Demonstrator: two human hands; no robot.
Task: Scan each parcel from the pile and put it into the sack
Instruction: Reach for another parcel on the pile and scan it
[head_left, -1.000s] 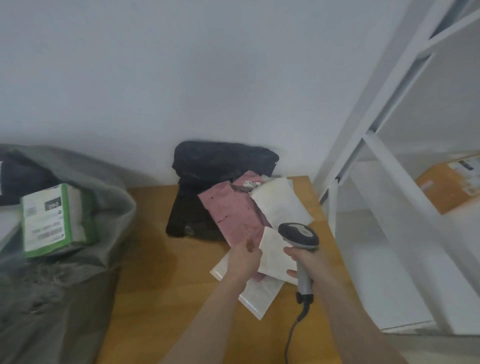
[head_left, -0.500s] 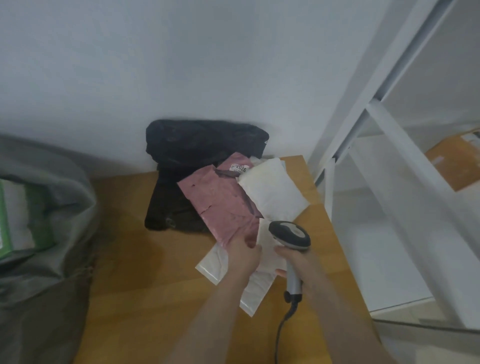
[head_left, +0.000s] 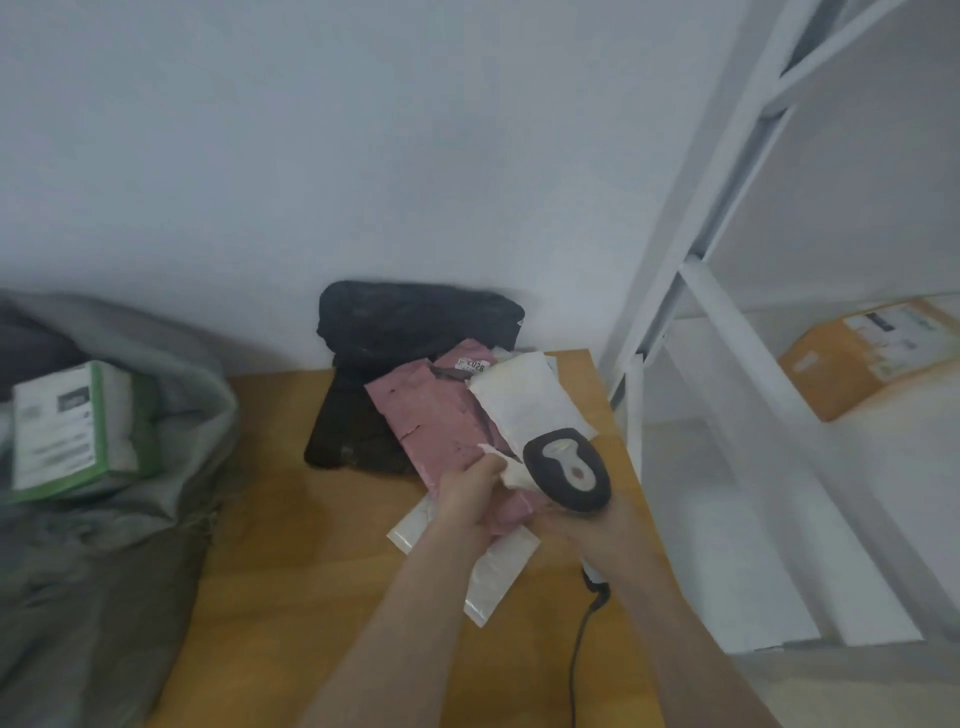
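From the head view, the left hand (head_left: 470, 491) pinches a white parcel (head_left: 511, 470) off the pile on the worktop (head_left: 291, 545). The right hand (head_left: 587, 525) grips the scanner (head_left: 566, 467). The pink parcel (head_left: 436, 421) underneath might get dragged along. The sack (head_left: 130, 519) waits far left, already holding a green box (head_left: 78, 426). The scanner's cord (head_left: 579, 649) could snag.

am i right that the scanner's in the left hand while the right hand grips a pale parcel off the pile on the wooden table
No, the hands are swapped. The head view shows the scanner in the right hand, while the left hand grips the pale parcel off the pile on the wooden table.
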